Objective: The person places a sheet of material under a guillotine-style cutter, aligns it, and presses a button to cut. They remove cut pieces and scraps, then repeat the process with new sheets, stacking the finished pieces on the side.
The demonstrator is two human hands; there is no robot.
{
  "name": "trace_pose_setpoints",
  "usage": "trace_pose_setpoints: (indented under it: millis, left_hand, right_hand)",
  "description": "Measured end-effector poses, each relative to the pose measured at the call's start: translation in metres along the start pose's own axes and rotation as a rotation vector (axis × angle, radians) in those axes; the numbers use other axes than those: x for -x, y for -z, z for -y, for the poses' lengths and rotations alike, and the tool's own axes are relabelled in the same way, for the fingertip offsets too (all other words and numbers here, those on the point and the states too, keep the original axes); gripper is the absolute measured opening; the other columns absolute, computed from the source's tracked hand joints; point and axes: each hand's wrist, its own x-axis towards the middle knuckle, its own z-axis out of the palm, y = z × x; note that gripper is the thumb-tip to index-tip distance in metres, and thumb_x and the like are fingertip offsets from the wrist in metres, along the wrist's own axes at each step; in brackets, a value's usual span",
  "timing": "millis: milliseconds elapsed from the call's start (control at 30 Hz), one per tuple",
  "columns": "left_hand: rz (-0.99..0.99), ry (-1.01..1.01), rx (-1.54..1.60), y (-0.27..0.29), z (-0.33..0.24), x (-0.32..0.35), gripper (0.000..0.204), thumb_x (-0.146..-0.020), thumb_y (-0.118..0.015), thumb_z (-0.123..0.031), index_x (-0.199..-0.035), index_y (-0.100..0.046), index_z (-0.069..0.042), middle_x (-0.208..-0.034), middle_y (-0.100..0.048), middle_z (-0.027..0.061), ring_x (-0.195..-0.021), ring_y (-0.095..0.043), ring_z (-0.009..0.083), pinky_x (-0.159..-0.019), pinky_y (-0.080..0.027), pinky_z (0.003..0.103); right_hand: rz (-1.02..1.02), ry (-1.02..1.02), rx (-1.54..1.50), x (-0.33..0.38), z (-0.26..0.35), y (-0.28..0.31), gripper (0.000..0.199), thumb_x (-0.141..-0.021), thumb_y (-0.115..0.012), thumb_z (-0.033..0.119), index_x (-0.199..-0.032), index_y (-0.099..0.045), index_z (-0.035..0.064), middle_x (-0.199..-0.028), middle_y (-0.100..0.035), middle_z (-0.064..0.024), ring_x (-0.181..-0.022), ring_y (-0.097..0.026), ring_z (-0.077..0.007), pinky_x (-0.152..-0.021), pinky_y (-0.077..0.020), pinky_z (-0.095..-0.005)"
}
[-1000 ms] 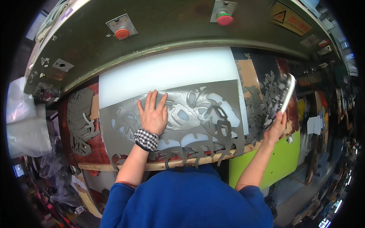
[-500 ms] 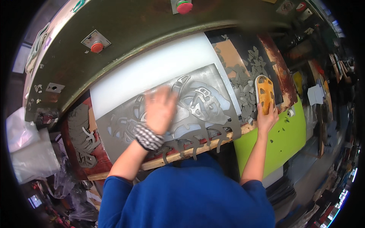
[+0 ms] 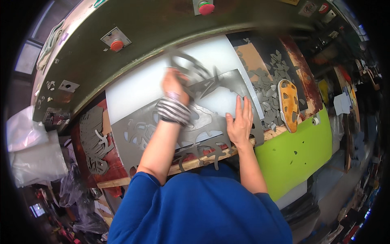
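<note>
My left hand (image 3: pixel 174 84) grips a cut-out grey shoe-upper piece (image 3: pixel 194 68) with large openings, lifted above the sheet and blurred by motion. Under it lies a grey sheet (image 3: pixel 136 116) punched with upper-shaped outlines, its near edge hanging in ragged strips. My right hand (image 3: pixel 240 125) rests flat on the sheet's right part, fingers stretched out and holding nothing. To the right of that hand, a yellow-orange cutting die (image 3: pixel 289 106) with a pale rim lies among small grey offcuts (image 3: pixel 269 97).
A white board (image 3: pixel 142 87) lies beneath the sheet. Stacked grey cut pieces (image 3: pixel 92 134) are at the left. Across the back runs a dark green machine beam (image 3: pixel 162 28) with red push buttons (image 3: pixel 117 44). A lime-green panel (image 3: pixel 298 156) is at the right.
My right hand has let go of the cutting die, left it at the right, and moved onto the sheet. My left hand has taken up a cut shoe-upper piece from the sheet.
</note>
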Motion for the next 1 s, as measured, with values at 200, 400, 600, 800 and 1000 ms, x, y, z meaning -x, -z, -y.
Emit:
trace_pose_setpoints:
  millis: [200,400,600,800,1000]
  left_hand:
    - [-0.161,-0.641,0.141,0.114,-0.13,-0.078,0.031,-0.103,-0.04,-0.033,-0.096,-0.055,-0.006,-0.082,-0.057,0.0026,-0.068,-0.054,0.0127,-0.058,-0.045,0.029]
    - [0.187,-1.19,-1.029,0.08,-0.105,0.021,0.015,-0.081,-0.066,-0.001,-0.096,-0.064,-0.003,-0.084,-0.064,0.0076,-0.072,-0.062,0.0186,-0.067,-0.051,0.028]
    - [0.842,-0.951,-1.189,0.104,-0.012,0.116,0.03,-0.07,-0.076,-0.015,-0.094,-0.061,-0.006,-0.097,-0.056,0.0083,-0.097,-0.054,0.0277,-0.084,-0.043,0.04]
    - [1.027,-0.876,-1.212,0.112,-0.001,0.112,0.032,-0.071,-0.074,-0.013,-0.099,-0.059,-0.007,-0.1,-0.055,0.0083,-0.099,-0.053,0.0265,-0.089,-0.04,0.041]
    - [0.957,-0.86,-1.377,0.096,-0.007,0.127,0.03,-0.076,-0.07,-0.016,-0.102,-0.059,-0.007,-0.102,-0.057,0.0067,-0.1,-0.054,0.0236,-0.09,-0.04,0.039]
  right_hand:
    - [0.156,-0.003,0.295,0.009,0.0,-0.002,0.058,-0.084,-0.064,0.037,-0.134,-0.053,0.0108,-0.146,-0.031,-0.0266,-0.134,-0.03,-0.0451,-0.106,-0.0292,-0.0516]
    - [0.148,0.007,0.315,0.014,-0.008,0.011,0.056,-0.083,-0.065,0.035,-0.132,-0.054,0.0102,-0.147,-0.03,-0.0259,-0.135,-0.029,-0.0446,-0.106,-0.0279,-0.0515]
    - [0.181,-0.005,0.314,0.033,-0.013,0.021,0.055,-0.085,-0.063,0.035,-0.133,-0.054,0.0092,-0.148,-0.028,-0.0257,-0.137,-0.025,-0.0444,-0.107,-0.0257,-0.0532]
    - [0.151,0.025,0.322,0.04,-0.019,0.021,0.054,-0.088,-0.059,0.034,-0.134,-0.052,0.0077,-0.147,-0.027,-0.0273,-0.136,-0.024,-0.0462,-0.107,-0.0244,-0.0551]
    - [0.133,0.04,0.286,0.038,-0.023,0.019,0.053,-0.088,-0.058,0.032,-0.135,-0.052,0.0078,-0.148,-0.026,-0.0268,-0.137,-0.023,-0.046,-0.107,-0.0238,-0.0552]
